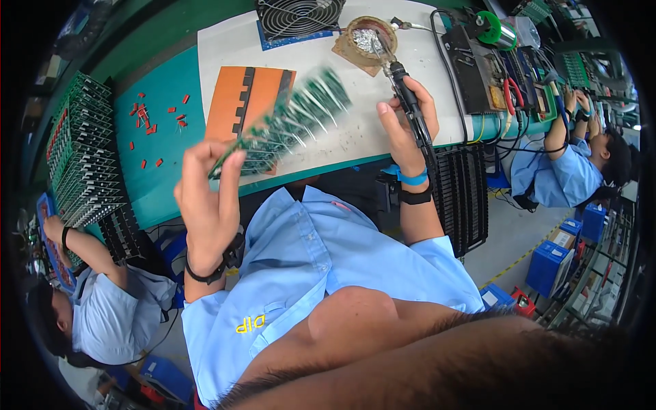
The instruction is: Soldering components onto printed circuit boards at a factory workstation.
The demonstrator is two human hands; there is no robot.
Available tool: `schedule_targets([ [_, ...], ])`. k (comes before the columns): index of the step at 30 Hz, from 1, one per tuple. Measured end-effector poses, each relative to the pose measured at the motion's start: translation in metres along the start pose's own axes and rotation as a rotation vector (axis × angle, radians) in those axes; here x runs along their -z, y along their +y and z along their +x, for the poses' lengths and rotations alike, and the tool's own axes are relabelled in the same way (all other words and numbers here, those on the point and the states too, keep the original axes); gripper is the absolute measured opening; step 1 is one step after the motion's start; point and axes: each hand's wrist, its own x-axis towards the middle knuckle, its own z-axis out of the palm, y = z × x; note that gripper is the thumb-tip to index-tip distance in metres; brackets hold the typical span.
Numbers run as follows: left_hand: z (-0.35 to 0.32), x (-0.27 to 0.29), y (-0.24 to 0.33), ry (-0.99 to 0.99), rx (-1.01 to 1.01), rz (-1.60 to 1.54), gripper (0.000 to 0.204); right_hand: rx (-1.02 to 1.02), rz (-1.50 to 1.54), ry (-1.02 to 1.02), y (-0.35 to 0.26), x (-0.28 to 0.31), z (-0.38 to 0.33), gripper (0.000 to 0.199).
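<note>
The left hand (205,198) is raised above the bench edge, its fingers and thumb pinched on one end of a green circuit board (287,123). The board slants up and to the right from that grip and is blurred (its parts cannot be made out), hanging in the air over an orange mat (232,102) that lies on the white sheet (225,48) of the bench.

The right hand (406,119) is clenched around the black handle of a soldering iron (403,85). The iron points up and away from the person, and its tip lies at a round tip cleaner (369,39) filled with metal wool, which sits on a brown pad. A black cable runs down from the handle past the wrist, which wears a blue band and a black strap.

Behind the mat stands a small black fan (299,17). On the teal bench top (171,178) to the left, small red parts (143,116) lie scattered, well apart from the board. Further left, green boards stand in rows in a rack (85,157). A black slotted rack (465,198) hangs beside the right forearm.

A co-worker in a light blue shirt (109,314) sits at lower left, one arm reaching up to a blue tray. Another co-worker (567,171) at right works at the far bench with both hands raised.
</note>
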Motion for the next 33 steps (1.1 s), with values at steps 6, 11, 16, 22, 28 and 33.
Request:
schedule_targets([
  [6,0.005,0.004,-0.012,-0.059,-0.753,0.293,0.031,-0.02,0.033,0.007,0.001,-0.001,-0.001,0.057],
  [11,-0.006,0.0,-0.042,-0.047,-0.847,0.374,0.033,0.038,-0.038,-0.009,-0.002,-0.001,-0.001,0.057],
  [16,-0.016,-0.002,-0.052,-0.055,-0.831,0.364,0.033,-0.015,-0.022,0.015,-0.002,-0.002,-0.003,0.056],
  [22,-0.024,-0.002,-0.053,-0.092,-0.771,0.357,0.034,-0.022,-0.021,0.007,-0.001,-0.002,-0.003,0.057],
  [28,-0.031,-0.002,-0.06,-0.105,-0.767,0.345,0.037,0.06,-0.062,-0.042,0.002,0.001,-0.003,0.057],
  [33,-0.034,-0.003,-0.066,-0.1,-0.769,0.356,0.032,0.052,-0.049,-0.036,0.003,0.001,-0.003,0.057],
])
